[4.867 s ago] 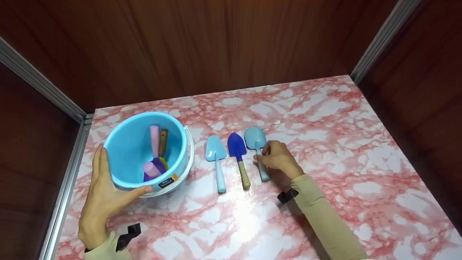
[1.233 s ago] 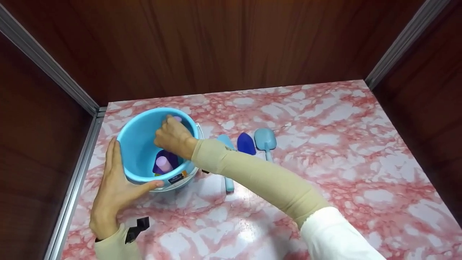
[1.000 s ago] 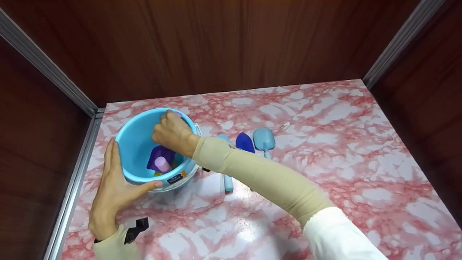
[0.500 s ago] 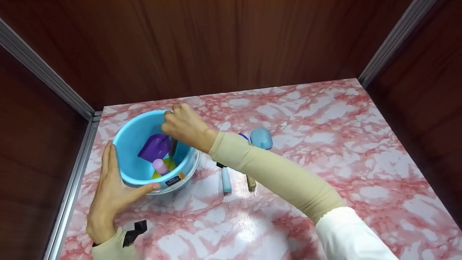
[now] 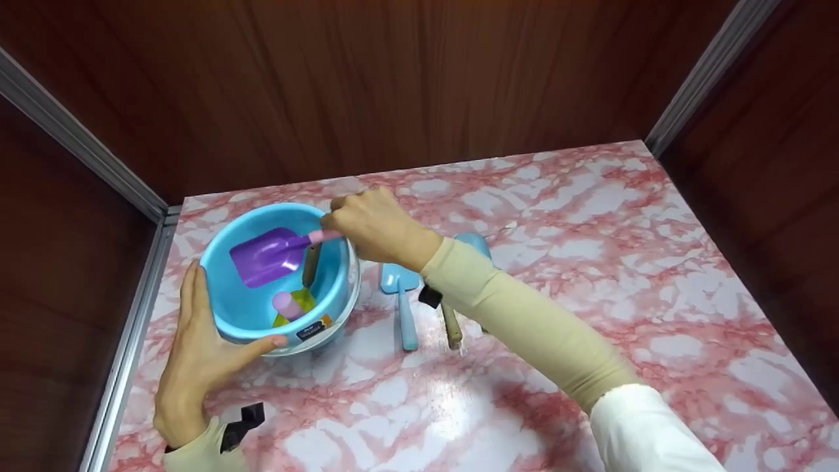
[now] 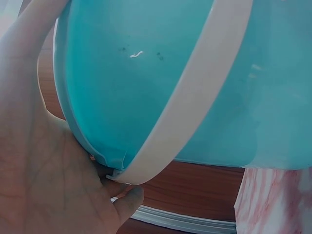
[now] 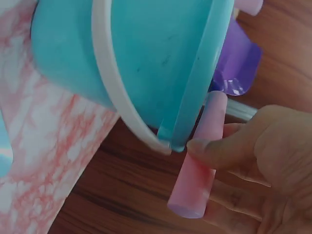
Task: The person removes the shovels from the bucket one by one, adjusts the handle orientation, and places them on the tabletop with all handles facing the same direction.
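In the head view a light blue bucket (image 5: pixel 225 301) stands at the left. My left hand (image 5: pixel 196 360) rests against its outside, thumb along the front rim and straight fingers up the left side. My right hand (image 5: pixel 380 226), over the right rim, grips the pink handle of a purple toy shovel (image 5: pixel 265 257). The shovel's blade lies across the bucket's mouth, tilted. In the right wrist view the pink handle (image 7: pixel 190 190) shows between thumb and fingers. Lower in the bucket are another pink handle (image 5: pixel 287 305), a brown handle (image 5: pixel 310 265) and a yellow-green piece (image 5: pixel 305 298).
Right of the bucket lie a light blue trowel (image 5: pixel 406 321), a tan-handled trowel (image 5: pixel 452 331) with its blade hidden by my arm, and a grey-blue shovel (image 5: pixel 473 241) partly covered. The white bucket handle (image 5: pixel 354 288) hangs down. Dark wood panels (image 5: pixel 419 85) enclose the marbled table (image 5: pixel 590 262).
My right hand has gone from the grey-blue shovel into the bucket, then up and right with the purple shovel, raising its blade off the bottom. My left hand stays at the bucket.
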{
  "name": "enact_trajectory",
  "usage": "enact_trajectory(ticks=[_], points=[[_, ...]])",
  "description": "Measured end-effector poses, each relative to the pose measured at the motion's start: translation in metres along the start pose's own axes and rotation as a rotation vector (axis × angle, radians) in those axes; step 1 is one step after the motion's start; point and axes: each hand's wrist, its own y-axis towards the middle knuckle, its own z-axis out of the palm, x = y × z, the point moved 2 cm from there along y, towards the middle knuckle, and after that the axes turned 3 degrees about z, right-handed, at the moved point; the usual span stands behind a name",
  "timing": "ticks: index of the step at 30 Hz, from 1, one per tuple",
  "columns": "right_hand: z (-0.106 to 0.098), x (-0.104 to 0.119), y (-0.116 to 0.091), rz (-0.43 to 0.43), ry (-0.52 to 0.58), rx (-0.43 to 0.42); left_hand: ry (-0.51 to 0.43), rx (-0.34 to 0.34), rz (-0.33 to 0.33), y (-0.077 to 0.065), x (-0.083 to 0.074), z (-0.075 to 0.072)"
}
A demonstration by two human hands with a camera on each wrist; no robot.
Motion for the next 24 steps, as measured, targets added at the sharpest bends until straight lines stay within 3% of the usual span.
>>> enact_trajectory(ticks=[8,16,24], points=[[-0.001,-0.027,-0.023,0.049,0.350,-0.052,0.023,0.019,-0.029,0.001,0.001,-0.001],[0.000,-0.046,-0.044,0.124,0.499,-0.119,0.008,0.004,-0.010,0.000,0.001,-0.002],[0.008,-0.059,-0.070,0.275,0.691,-0.108,-0.001,-0.007,0.013,0.001,0.000,0.000]])
